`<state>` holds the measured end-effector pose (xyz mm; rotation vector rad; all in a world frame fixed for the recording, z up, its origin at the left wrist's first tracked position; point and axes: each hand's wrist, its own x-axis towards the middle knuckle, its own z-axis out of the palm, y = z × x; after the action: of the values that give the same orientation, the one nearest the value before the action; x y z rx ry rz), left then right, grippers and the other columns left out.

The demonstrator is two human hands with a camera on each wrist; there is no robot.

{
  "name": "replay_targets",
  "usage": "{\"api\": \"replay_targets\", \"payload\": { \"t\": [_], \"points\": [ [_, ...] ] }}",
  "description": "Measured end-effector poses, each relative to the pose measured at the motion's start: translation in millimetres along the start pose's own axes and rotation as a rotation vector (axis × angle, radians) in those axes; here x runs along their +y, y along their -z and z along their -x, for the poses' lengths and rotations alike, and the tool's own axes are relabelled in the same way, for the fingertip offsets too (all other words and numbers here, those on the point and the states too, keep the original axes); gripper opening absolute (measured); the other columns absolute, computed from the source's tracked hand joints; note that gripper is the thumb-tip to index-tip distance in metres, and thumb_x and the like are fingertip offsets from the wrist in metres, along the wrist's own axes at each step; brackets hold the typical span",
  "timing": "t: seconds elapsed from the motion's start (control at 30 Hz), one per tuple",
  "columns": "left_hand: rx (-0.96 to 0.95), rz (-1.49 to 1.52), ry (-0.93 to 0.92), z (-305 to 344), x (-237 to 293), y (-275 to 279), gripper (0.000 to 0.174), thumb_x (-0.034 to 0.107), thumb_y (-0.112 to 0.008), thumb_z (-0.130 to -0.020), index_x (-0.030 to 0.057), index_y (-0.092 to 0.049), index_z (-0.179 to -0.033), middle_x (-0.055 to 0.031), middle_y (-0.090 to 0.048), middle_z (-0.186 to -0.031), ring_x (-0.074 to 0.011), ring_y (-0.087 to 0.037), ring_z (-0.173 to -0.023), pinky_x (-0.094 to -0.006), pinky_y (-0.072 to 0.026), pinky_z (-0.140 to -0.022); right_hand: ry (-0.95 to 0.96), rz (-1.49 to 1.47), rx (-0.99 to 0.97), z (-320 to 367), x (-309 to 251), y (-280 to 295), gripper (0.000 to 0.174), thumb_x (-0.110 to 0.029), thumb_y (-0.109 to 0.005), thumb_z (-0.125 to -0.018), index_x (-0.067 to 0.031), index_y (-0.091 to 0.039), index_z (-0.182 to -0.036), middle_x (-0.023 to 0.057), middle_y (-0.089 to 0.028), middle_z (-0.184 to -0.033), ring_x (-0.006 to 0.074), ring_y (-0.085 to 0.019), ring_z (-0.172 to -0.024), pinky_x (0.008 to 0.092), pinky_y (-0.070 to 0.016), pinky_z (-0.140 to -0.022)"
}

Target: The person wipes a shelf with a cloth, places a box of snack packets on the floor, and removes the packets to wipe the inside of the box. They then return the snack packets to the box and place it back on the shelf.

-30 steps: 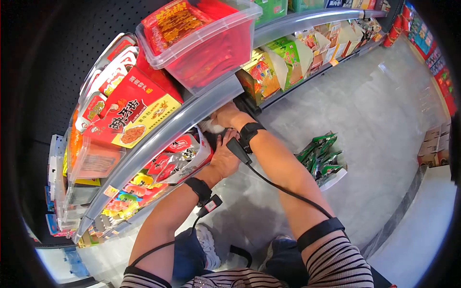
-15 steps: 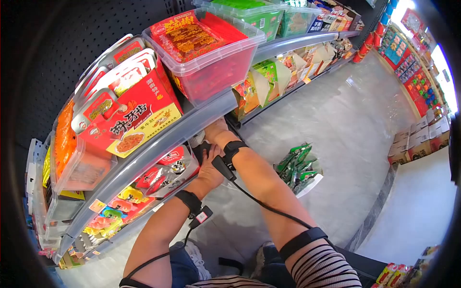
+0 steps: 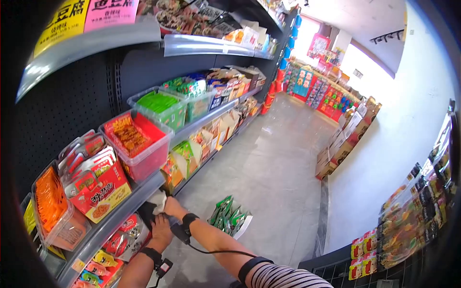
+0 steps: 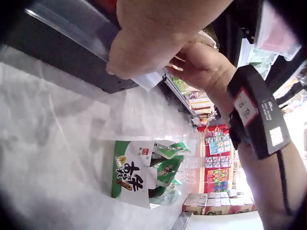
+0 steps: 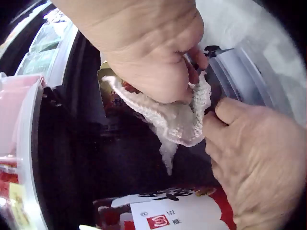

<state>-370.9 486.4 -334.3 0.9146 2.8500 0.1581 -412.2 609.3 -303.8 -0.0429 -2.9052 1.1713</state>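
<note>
My right hand (image 3: 174, 209) grips a crumpled white cloth (image 3: 158, 200) at the lower shelf. Seen in the right wrist view, the cloth (image 5: 184, 128) hangs folded below the right hand (image 5: 144, 52), over the dark shelf surface (image 5: 124, 158). Beside it, my left hand (image 5: 261, 160) rests at the shelf's front edge, near a clear strip (image 5: 244, 76); its fingertips are partly hidden. Red and white packets (image 3: 128, 235) stand in a box next to the left hand (image 3: 162, 231). Both hands are close together in the left wrist view.
Green packets in a white box (image 4: 134, 170) stand on the grey floor. Above the hands, the shelf holds a red tub (image 3: 144, 161) and a red box (image 3: 103, 197). Cartons (image 3: 341, 144) line the white wall; hanging packets (image 3: 408, 221) are at the right.
The head view has tilted up and swung right, bringing upper shelves and the aisle's far end into sight. Both hands stay at the lower shelf, the right still gripping the cloth.
</note>
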Motion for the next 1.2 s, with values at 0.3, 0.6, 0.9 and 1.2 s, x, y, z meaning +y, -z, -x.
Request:
{"api": "replay_targets", "payload": {
  "t": [0.3, 0.6, 0.9, 1.2],
  "points": [
    [-0.002, 0.091, 0.011, -7.1, -5.5, -8.9, 0.074, 0.020, -0.065, -0.064, 0.0059, -0.025, -0.125, -0.0184, -0.029, -0.126, -0.0333, -0.032, -0.116, -0.0496, -0.0255, -0.094, 0.027, 0.386, -0.193, -0.9, -8.6, -5.8, 0.031, -0.019, -0.048, -0.074, -0.0141, -0.057, -0.103, 0.0121, -0.051, -0.109, 0.0354, -0.043, -0.103, 0.0398, -0.0395, -0.085],
    [0.078, 0.071, -0.018, -3.5, 0.0, 1.4, 0.046, 0.004, -0.055, -0.067, 0.0086, -0.039, -0.110, -0.0163, -0.043, -0.104, -0.0315, -0.044, -0.103, -0.0460, -0.0343, -0.086, -0.006, 0.724, -0.433, -32.3, -25.8, -5.4, 0.048, -0.027, -0.065, -0.064, -0.0045, -0.055, -0.105, 0.0098, -0.054, -0.110, 0.0254, -0.047, -0.107, 0.0337, -0.0415, -0.085],
    [0.199, -0.146, -0.171, -15.0, -6.1, -6.0, 0.048, 0.019, -0.047, -0.073, -0.0057, -0.040, -0.113, -0.0281, -0.036, -0.115, -0.0453, -0.032, -0.111, -0.0531, -0.0282, -0.091, 0.322, 0.538, -0.269, -75.4, -19.9, -17.3, 0.046, -0.034, -0.057, -0.069, -0.0117, -0.054, -0.109, 0.0141, -0.051, -0.110, 0.0279, -0.047, -0.103, 0.0373, -0.0383, -0.084],
    [0.088, -0.051, -0.128, -15.9, -4.7, 5.1, 0.041, 0.014, -0.045, -0.075, -0.0030, -0.041, -0.112, -0.0236, -0.043, -0.104, -0.0396, -0.039, -0.104, -0.0511, -0.0318, -0.087, 0.458, 0.321, -0.379, -85.5, -46.1, 1.4, 0.041, -0.031, -0.056, -0.070, -0.0109, -0.055, -0.107, 0.0152, -0.053, -0.107, 0.0281, -0.049, -0.101, 0.0363, -0.0383, -0.085]
  ]
}}
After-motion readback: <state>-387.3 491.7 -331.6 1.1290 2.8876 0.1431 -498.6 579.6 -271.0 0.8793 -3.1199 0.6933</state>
